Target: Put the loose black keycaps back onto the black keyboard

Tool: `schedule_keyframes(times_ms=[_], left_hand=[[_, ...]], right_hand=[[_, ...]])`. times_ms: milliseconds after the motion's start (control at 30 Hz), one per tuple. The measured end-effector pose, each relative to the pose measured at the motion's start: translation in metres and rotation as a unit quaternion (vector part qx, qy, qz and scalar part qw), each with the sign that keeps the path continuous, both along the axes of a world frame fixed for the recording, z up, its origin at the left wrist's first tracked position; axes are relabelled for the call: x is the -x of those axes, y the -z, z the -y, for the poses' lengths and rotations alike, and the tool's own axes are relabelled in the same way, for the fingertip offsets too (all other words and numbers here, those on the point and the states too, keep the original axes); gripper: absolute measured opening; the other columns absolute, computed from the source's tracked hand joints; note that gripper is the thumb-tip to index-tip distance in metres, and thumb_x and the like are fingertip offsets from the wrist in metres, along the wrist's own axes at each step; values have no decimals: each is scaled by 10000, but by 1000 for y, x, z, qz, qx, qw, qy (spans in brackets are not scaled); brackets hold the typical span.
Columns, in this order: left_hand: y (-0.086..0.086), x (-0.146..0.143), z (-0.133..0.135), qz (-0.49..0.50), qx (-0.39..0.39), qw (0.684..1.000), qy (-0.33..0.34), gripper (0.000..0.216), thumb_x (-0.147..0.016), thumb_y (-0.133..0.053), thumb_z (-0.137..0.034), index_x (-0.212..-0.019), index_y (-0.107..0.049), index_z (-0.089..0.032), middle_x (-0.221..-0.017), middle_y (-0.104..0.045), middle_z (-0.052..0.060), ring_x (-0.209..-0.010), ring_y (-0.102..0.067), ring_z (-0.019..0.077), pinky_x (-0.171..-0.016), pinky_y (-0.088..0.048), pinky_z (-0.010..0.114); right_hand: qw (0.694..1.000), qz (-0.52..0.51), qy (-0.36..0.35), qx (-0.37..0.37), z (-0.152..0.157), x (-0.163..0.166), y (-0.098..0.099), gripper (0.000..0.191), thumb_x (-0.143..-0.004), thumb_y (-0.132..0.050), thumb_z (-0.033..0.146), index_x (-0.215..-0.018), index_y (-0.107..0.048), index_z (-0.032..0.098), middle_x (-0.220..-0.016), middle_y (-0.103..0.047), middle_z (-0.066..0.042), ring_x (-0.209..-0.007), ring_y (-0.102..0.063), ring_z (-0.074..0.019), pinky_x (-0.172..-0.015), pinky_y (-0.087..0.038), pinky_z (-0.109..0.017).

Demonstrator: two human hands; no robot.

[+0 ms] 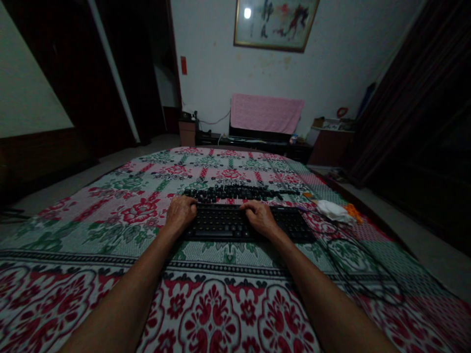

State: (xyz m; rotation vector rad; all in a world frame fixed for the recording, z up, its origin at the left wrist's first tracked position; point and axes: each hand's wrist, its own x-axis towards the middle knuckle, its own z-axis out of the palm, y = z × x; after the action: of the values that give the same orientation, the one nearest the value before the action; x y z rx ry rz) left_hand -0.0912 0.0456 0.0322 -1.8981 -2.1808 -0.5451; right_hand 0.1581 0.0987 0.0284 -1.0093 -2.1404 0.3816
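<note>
A black keyboard (217,220) lies flat on the patterned bedspread, many of its key positions bare of caps. At its left end is my left hand (181,213), fingers curled around the upper left corner. My right hand (260,219) rests over the keyboard right of its middle, thumb and fingers drawn together near the back edge. Whatever may be between those fingertips is too small and dark to make out. Just beyond the keyboard, a long scatter of loose black keycaps (239,192) covers the cloth.
A white crumpled cloth or bag (333,210) and an orange item (353,213) lie to the right. A black cable (362,264) loops over the bedspread (213,304). Past the bed's far edge stands a low cabinet with a pink towel (265,113) over a screen.
</note>
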Motion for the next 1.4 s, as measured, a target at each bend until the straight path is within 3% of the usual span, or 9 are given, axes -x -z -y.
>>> schedule_keyframes(times_ms=[567,733,967,1400], left_hand=[[-1,-3,1,17,26,998,-50,342,-701,-389,-242,-933,-640,-227,-882,-610,54,-878,-523,198,-816,-399,306],[4,-2,-1,34,21,999,-23,341,-699,-382,-224,-920,-641,-229,-890,-613,55,-903,-516,194,-837,-390,314],[4,-5,1,33,16,999,-23,327,-723,-369,-227,-914,-634,-230,-889,-604,64,-895,-509,210,-822,-402,342],[1,-8,2,51,32,998,-31,311,-734,-370,-217,-914,-623,-214,-883,-584,72,-904,-493,222,-811,-409,351]], right_hand=[[998,53,3,14,3,2,-7,273,-673,-439,102,-813,-660,180,-814,-650,-18,-776,-576,-136,-760,-419,-243],[998,64,-2,-6,-7,32,-14,218,-715,-496,207,-867,-652,202,-837,-638,-24,-771,-570,-139,-748,-421,-243],[993,110,-34,8,-37,84,-12,226,-692,-510,157,-846,-667,208,-863,-663,-6,-839,-587,-140,-795,-419,-228],[986,146,23,76,-56,104,0,233,-643,-578,270,-844,-672,197,-819,-676,-23,-800,-610,-163,-754,-441,-227]])
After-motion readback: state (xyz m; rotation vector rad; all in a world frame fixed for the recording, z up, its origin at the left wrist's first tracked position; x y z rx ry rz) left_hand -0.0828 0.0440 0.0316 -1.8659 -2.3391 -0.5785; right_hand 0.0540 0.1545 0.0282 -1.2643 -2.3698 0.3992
